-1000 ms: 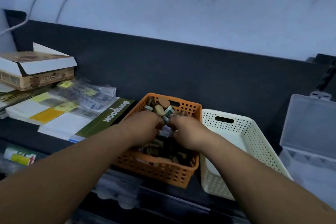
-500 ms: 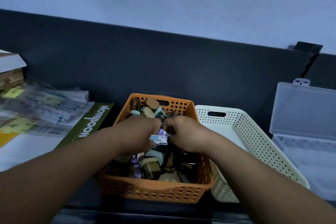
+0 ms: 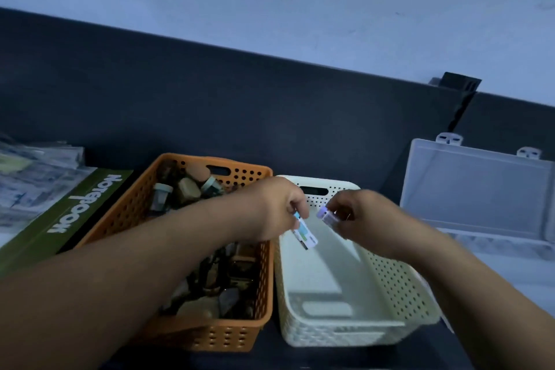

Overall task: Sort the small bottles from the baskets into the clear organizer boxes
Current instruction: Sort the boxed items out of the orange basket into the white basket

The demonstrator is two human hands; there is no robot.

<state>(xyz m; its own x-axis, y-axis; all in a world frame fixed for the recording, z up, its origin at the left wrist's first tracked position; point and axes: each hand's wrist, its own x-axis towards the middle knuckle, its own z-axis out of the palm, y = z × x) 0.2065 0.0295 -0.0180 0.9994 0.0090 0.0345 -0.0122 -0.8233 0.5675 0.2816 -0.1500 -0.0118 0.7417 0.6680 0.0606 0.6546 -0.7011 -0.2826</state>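
Note:
An orange perforated basket (image 3: 240,336) holds a heap of several small brown bottles (image 3: 187,189) with corks and pale caps. Beside it on the right stands a cream perforated basket (image 3: 399,288), and its floor shows bare. My left hand (image 3: 270,207) hangs over the gap between the baskets and pinches a small white-labelled bottle (image 3: 306,233) by its top. Over the cream basket's far end, my right hand (image 3: 363,216) pinches a small purple-capped bottle (image 3: 327,216). A clear organizer box (image 3: 477,198) stands open at the right, lid raised.
A green notebook (image 3: 63,213) and plastic-wrapped papers (image 3: 33,171) lie left of the orange basket. A dark panel (image 3: 270,105) runs behind everything, with a pale wall above. The organizer's tray part (image 3: 504,249) reaches toward the right edge of the view.
Both hands lifted out of the orange basket and moved right, each carrying a small bottle, and now hover over the cream basket. The view also shifted right.

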